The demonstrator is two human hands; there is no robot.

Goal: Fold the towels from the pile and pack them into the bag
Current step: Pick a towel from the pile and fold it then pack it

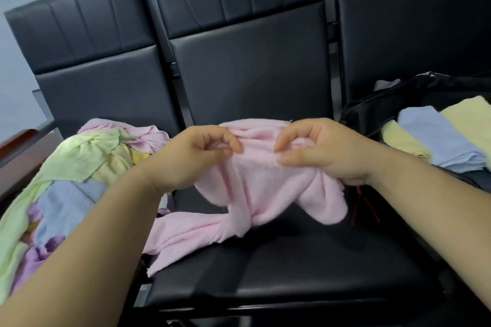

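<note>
My left hand [196, 156] and right hand [321, 151] pinch the crumpled pink terry towel [265, 188], while folded yellow and blue towels [435, 138] rest in the black fabric bag [438, 87] at right and the multicoloured towel pile [66, 167] waits lower left.

Soft, even light falls from above, leaving a dull sheen on the black padded leatherette chairs [249, 66]. Shadows under the crumpled pink towel [265, 180] are faint. Wide-angle distortion bends the chair backs near the edges; everything looks slightly soft.

Black seats [292, 260]: pile [66, 180] left, pink towel [265, 188] middle, bag [451, 87] right.
</note>
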